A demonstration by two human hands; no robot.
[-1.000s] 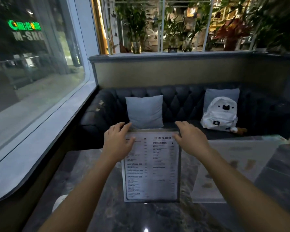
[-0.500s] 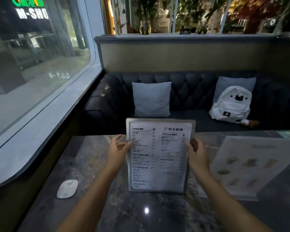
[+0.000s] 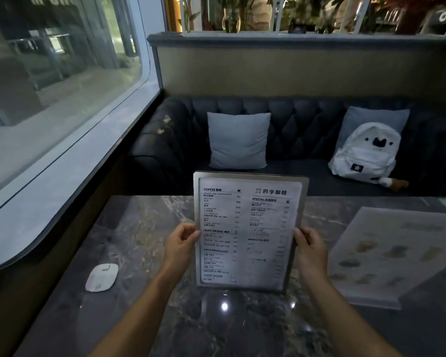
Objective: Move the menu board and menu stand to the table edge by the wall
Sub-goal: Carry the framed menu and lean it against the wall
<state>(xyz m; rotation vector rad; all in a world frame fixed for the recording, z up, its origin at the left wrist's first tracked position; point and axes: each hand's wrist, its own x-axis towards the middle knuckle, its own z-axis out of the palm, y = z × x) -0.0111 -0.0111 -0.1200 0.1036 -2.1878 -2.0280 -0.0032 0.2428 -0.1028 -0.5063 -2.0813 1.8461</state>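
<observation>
A grey-framed menu board [image 3: 247, 230] with black text on white paper is held upright above the dark marble table [image 3: 139, 228], facing me. My left hand [image 3: 181, 244] grips its left edge at mid-height, and my right hand [image 3: 310, 249] grips its right edge. The board's lower edge hangs just over the tabletop. A second menu in a clear stand [image 3: 397, 256] with pictures of drinks lies tilted on the table to the right.
A small white oval device [image 3: 102, 277] lies on the table near the left edge by the window wall [image 3: 62, 176]. Beyond the table is a dark tufted sofa [image 3: 294, 119] with a grey cushion [image 3: 238, 140] and a white backpack [image 3: 366, 153].
The menu board was lying flat on the table under both hands; my hands have slid down its sides and lifted it upright, nearer to me.
</observation>
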